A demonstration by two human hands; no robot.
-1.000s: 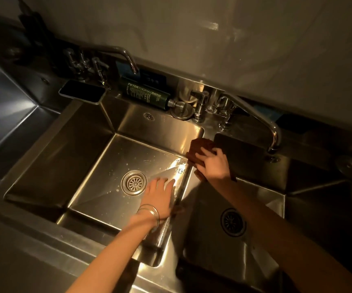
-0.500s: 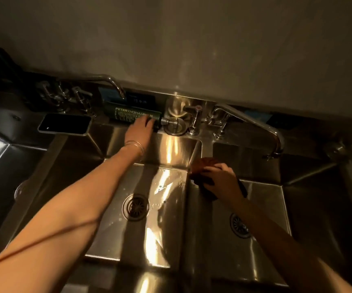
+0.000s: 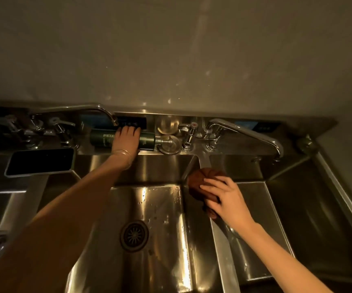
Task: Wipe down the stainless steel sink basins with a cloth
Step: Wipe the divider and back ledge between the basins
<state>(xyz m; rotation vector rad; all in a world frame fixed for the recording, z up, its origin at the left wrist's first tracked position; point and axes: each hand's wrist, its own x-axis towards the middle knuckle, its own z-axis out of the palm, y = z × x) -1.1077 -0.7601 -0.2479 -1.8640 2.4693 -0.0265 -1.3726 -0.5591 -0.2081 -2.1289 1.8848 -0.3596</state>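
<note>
Wipe-down judged midway | right hand pressing cloth flat on divider | left hand grasping bottle | droplets left in middle basin

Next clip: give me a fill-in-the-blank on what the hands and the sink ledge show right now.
The left hand grips the dark green cylindrical bottle, which lies on its ____. The right hand presses the crumpled brown cloth onto the divider between two sink ____. The flat black smartphone lies to the ____ of that bottle.
Missing: side; basins; left.
</note>
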